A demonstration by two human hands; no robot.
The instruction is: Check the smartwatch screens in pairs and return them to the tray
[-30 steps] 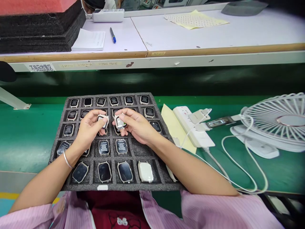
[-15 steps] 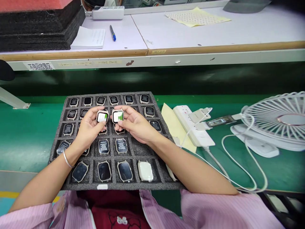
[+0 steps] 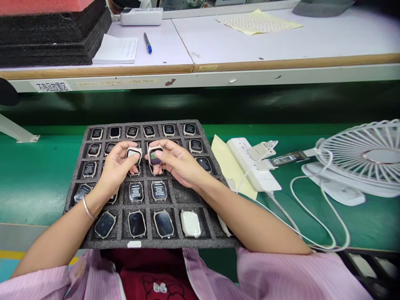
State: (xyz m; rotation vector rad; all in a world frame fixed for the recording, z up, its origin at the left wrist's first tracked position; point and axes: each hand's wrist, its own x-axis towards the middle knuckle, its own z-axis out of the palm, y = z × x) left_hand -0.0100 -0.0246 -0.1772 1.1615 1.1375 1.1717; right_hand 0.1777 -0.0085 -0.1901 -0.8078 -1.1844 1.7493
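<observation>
Watches (image 3: 136, 224) sit in the tray (image 3: 175, 243), with power strip (image 3: 250, 164) and fan (image 3: 368, 158) to its right.

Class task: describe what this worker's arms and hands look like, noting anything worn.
The left hand and right hand are bare, without gloves. A thin silver bangle circles the left wrist. Pink, finely striped sleeves end near the elbows, leaving the forearms uncovered.
</observation>
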